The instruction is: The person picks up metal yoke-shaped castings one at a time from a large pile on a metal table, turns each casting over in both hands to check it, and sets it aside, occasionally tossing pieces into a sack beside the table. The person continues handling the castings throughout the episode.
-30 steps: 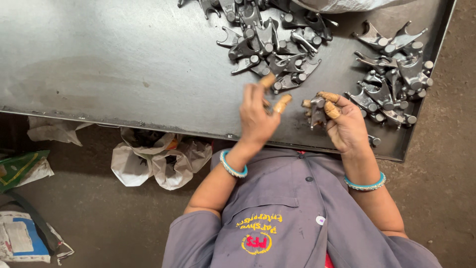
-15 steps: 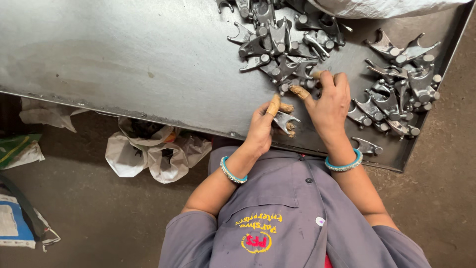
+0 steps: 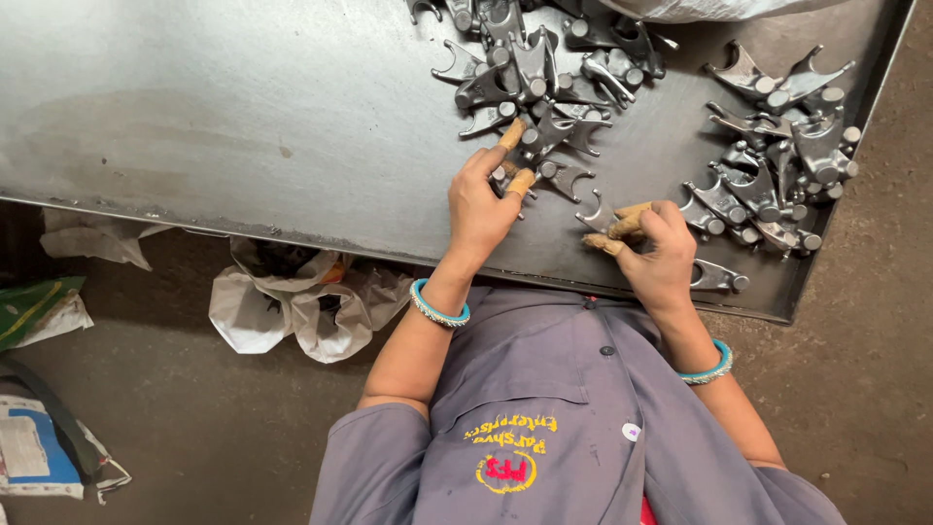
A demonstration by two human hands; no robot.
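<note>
Nearest, at the bottom of the frame, a grey work shirt [image 3: 583,408] is seen. Just above it, the right hand [image 3: 661,258] is curled closed around a forked casting [image 3: 593,216], which is pinched at its stem between capped fingertips [image 3: 622,219] over the near edge of the steel table [image 3: 243,126]. The left hand [image 3: 478,209] is half open at centre frame, its fingers laid on the near fringe of the middle pile [image 3: 544,68]; whether a piece is actually gripped cannot be told. A single piece is best drawn clear of its tangled neighbours by the stem, with the held casting kept over the table. A lone casting [image 3: 717,279] lies at the near rim, and a second pile [image 3: 777,165] sits at the upper right.
</note>
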